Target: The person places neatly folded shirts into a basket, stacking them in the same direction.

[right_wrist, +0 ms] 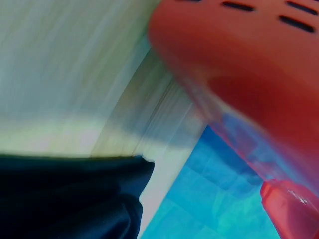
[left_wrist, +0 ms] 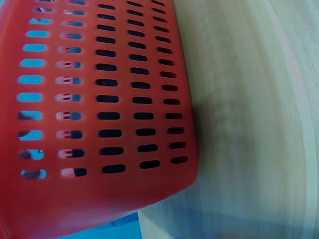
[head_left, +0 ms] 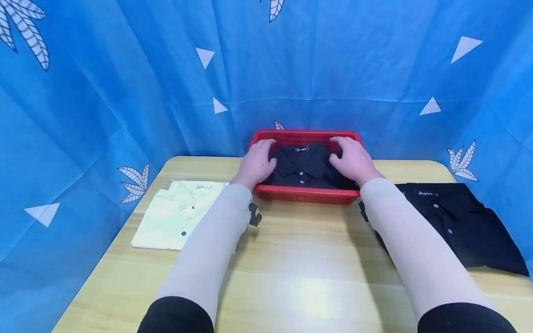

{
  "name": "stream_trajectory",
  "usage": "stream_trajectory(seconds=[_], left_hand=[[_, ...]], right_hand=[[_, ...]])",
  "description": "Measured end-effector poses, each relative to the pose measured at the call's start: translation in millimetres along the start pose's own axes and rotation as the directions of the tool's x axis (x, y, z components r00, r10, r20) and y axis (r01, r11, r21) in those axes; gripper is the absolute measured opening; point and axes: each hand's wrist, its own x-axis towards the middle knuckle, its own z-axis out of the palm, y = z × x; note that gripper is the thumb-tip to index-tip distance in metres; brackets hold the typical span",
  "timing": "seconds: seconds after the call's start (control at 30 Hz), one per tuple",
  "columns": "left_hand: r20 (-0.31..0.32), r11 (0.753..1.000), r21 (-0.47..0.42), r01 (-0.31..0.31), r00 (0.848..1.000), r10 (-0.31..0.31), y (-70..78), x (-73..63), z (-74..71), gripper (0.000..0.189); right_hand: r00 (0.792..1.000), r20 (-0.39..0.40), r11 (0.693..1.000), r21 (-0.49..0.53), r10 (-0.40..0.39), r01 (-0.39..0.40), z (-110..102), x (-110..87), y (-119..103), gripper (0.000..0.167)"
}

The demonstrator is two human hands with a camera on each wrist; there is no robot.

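In the head view a folded black shirt (head_left: 306, 165) lies in a red plastic basket (head_left: 306, 194), its collar towards the back. My left hand (head_left: 257, 163) is over the basket's left side, thumb towards the shirt and fingers loosely bent. Across from it, my right hand (head_left: 354, 159) is over the right side, its thumb and fingers spread apart. Whether the fingertips touch the cloth or the rim is hard to tell. The left wrist view shows the basket's slotted wall (left_wrist: 107, 124) close up. Both palms are hidden.
A folded white shirt (head_left: 179, 215) lies on the wooden table (head_left: 300, 259) at the left. Another folded black shirt (head_left: 458, 226) lies at the right, partly behind the right forearm. Behind the basket hangs a blue curtain (head_left: 308, 60).
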Motion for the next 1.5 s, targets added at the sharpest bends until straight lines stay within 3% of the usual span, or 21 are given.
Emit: stream_trajectory(seconds=[0.17,0.33,0.53,0.63,0.77,0.9,1.03,1.27,1.37,1.5], left_hand=[[-0.132,0.993,-0.117,0.024,0.99,-0.04,-3.6,-7.9,-9.3,0.053],[-0.183,0.991,-0.132,-0.027,0.983,0.003,-12.6,-23.3,-27.8,0.053],[-0.108,0.992,-0.116,0.038,0.993,-0.051,-35.2,-55.8,-43.8,0.059],[-0.062,0.99,-0.113,0.09,0.993,-0.097,-50.2,-73.4,-49.3,0.061],[-0.03,0.981,-0.112,0.159,0.986,-0.163,-73.6,-94.2,-57.9,0.061],[-0.019,0.972,-0.096,0.216,0.976,-0.219,-99.2,-109.6,-69.7,0.061],[-0.015,0.964,-0.082,0.252,0.967,-0.254,-119.8,-121.6,-79.9,0.062],[0.03,0.949,-0.059,0.31,0.951,-0.309,-141.7,-137.4,-91.4,0.065],[0.038,0.947,-0.049,0.319,0.948,-0.317,-150.6,-142.8,-94.3,0.064],[0.061,0.932,-0.041,0.359,0.932,-0.356,-162.0,-149.7,-93.8,0.065]], right_hand=[[0.994,-0.111,0.992,0.124,0.02,-0.006,-6.8,-10.3,-0.7,0.044],[0.989,-0.145,0.973,0.231,0.011,0.023,-21.9,-19.4,-19.3,0.035],[0.996,-0.051,0.94,0.332,-0.068,0.081,-21.6,-44.1,-56.3,0.028],[0.992,0.037,0.916,0.39,-0.118,0.094,-15.0,-62.8,-72.9,0.027],[0.97,0.169,0.87,0.487,-0.175,0.072,-4.3,-83.0,-87.7,0.025],[0.939,0.241,0.838,0.54,-0.244,0.08,11.1,-93.4,-95.7,0.024],[0.913,0.295,0.839,0.538,-0.281,0.084,27.9,-99.6,-100.4,0.025],[0.884,0.359,0.831,0.554,-0.301,0.058,48.4,-107.6,-109.7,0.025],[0.879,0.358,0.849,0.521,-0.315,0.092,57.6,-109.2,-112.0,0.027],[0.865,0.383,0.87,0.479,-0.323,0.113,68.2,-112.7,-113.4,0.033]])
